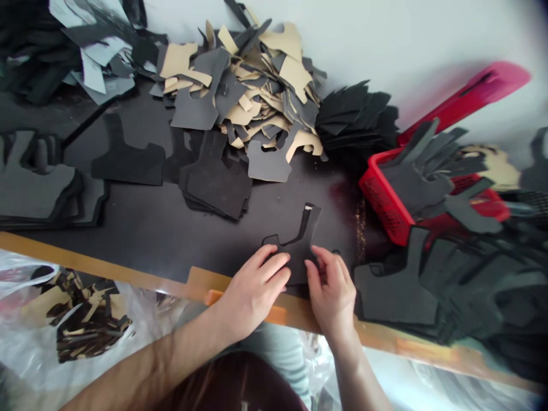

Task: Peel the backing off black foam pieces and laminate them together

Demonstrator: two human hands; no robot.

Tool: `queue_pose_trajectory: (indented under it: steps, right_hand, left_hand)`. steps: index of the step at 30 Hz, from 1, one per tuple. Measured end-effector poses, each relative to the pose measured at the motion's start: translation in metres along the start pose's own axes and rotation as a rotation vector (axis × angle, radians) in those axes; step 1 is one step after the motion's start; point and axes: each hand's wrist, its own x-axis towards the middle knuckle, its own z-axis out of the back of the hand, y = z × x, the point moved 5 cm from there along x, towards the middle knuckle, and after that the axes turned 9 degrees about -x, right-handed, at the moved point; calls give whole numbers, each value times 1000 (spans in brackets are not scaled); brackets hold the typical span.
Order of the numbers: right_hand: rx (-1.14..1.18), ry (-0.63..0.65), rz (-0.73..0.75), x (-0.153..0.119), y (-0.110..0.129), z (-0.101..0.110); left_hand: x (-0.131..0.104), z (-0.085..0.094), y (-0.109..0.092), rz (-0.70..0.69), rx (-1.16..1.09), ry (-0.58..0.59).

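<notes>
Head view, single frame. Both hands at lower centre of the frame, on one black cut piece (297, 245) lying flat on the dark surface (145, 228), close to its orange-brown front edge (107, 267).

Left hand (252, 288): palm down, fingers spread loosely, fingertips resting on the lower left part of the cut piece. Not closed around anything.

Right hand (331, 288): fingers curled narrow, thumb and fingertips pinching the lower right edge of the same piece. Whether the edge is lifted off the surface cannot be told.

Cut piece: wide body with a narrow neck running up and right; the neck tip shows a pale strip.

Surroundings:
- stack of black pieces (216, 185) just above and left of the hands
- mixed heap of tan and grey pieces (252, 85) at upper centre
- flat grey-black stack (38, 185) at left edge
- red basket (385, 200) at right, filled with dark pieces, tilted
- large pile of black pieces (428, 279) at lower right, just beside the right hand
- clear plastic bag (64, 308) below the surface edge at lower left, holding tan and black offcuts
</notes>
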Motion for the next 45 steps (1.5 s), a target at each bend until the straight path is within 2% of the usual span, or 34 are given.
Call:
queue_pose_trajectory:
  steps: [5,18,27,34,36,40,42,45]
  right_hand:
    - [-22,5,-5,3,2,1]
    - [-75,60,-37,13,1,2]
    - [-165,215,-27,20,-5,-1]
    - [-435,535,-50,26,5,-2]
    - [-462,502,-51,32,5,0]
    - [-218,239,-167,55,-18,-2]
    - [-29,210,-257,67,-34,-11]
    - [196,243,-377,81,-50,-27]
  left_hand:
    - [0,-3,2,14,2,33]
    - [-3,-4,4,25,-10,2]
    - [-2,-2,3,18,-16,0]
    - [0,-2,3,-1,-11,-12]
    - [-1,-3,4,8,-14,-6]
    - [0,-3,4,18,-8,4]
    - [0,-2,3,18,-3,6]
    - [1,-2,2,18,0,6]
